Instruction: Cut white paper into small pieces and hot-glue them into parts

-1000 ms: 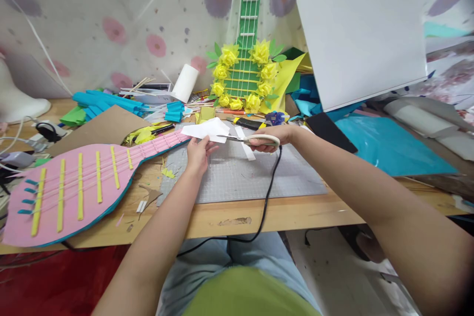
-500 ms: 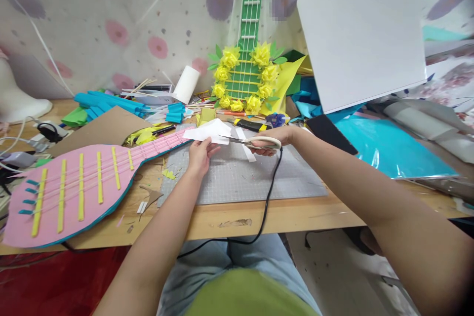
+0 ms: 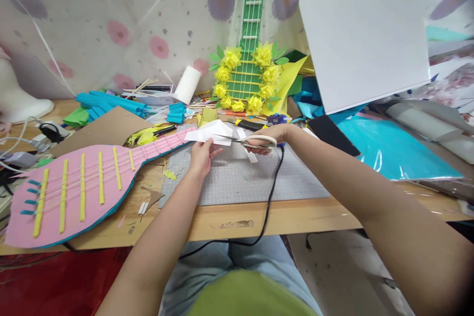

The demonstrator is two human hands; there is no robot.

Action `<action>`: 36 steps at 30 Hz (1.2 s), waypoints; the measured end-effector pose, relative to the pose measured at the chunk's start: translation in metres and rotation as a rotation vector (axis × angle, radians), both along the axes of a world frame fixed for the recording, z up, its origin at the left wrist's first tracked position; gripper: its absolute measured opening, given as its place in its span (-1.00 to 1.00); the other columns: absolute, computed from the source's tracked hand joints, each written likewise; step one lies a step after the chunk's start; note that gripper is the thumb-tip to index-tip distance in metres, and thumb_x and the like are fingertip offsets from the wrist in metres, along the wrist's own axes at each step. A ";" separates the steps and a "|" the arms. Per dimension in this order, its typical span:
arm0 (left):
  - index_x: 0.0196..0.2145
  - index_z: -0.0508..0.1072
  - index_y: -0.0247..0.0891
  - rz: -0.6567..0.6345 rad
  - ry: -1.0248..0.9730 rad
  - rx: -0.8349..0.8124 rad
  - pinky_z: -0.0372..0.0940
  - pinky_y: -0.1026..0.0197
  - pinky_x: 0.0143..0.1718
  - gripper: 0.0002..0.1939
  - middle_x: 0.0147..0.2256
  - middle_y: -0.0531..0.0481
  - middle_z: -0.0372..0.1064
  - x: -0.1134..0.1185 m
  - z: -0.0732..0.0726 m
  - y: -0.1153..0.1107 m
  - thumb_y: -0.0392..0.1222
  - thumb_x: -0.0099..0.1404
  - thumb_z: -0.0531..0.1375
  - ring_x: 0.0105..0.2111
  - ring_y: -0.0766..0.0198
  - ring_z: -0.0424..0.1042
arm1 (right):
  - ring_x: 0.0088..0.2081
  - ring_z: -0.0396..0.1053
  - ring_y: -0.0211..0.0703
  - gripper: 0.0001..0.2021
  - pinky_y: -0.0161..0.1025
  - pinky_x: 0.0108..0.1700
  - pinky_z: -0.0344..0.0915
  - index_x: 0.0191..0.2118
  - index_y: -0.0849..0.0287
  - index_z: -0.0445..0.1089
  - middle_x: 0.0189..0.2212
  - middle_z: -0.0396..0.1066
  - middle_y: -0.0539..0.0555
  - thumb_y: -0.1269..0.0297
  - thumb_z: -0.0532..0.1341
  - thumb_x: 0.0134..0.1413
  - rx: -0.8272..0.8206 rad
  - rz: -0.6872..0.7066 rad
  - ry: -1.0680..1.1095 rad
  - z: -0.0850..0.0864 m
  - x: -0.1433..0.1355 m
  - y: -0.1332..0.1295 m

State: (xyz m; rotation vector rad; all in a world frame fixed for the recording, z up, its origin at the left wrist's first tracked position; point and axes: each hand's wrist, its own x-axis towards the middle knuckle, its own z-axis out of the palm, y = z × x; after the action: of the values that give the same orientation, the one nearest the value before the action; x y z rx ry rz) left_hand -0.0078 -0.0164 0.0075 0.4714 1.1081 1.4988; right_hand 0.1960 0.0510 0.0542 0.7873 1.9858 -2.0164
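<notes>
My left hand (image 3: 203, 155) pinches the lower edge of a white sheet of paper (image 3: 207, 131) over the grey cutting mat (image 3: 244, 185). In my right hand (image 3: 264, 139) is a pair of scissors (image 3: 267, 141) with pale handles, its blades pointing left and reaching across the paper. A narrow white paper strip (image 3: 252, 156) lies on the mat, partly hidden by the scissors and my right hand. To the left rests a pink paper lute (image 3: 72, 187) with yellow bars, its neck running up to the white sheet.
A green stringed instrument (image 3: 251, 34) trimmed with yellow paper flowers stands at the back. A white board (image 3: 365, 34) leans at the right, above a blue plastic-wrapped sheet (image 3: 400, 150). A black cable (image 3: 273, 192) hangs over the table edge. Brown cardboard (image 3: 99, 131) lies left.
My right hand and the scissors have shifted slightly left, and the blades reach further over the paper. My left hand keeps its hold on the sheet.
</notes>
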 end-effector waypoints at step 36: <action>-0.35 0.33 -0.35 -0.012 0.019 0.003 0.38 0.24 -0.45 -0.88 -0.44 -0.04 0.38 0.000 -0.002 0.000 -0.35 0.09 0.10 -0.47 0.31 0.44 | -0.71 -0.06 -0.53 -0.59 -0.48 -0.70 -0.12 -0.40 0.27 0.16 -0.67 -0.01 -0.17 -0.06 0.12 -0.02 0.026 -0.014 -0.072 0.003 -0.007 0.012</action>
State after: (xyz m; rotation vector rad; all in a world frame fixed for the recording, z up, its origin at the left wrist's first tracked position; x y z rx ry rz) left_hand -0.0079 -0.0168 0.0051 0.4945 1.1157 1.4881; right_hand 0.1888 0.0631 0.0574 0.8701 1.9763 -1.9445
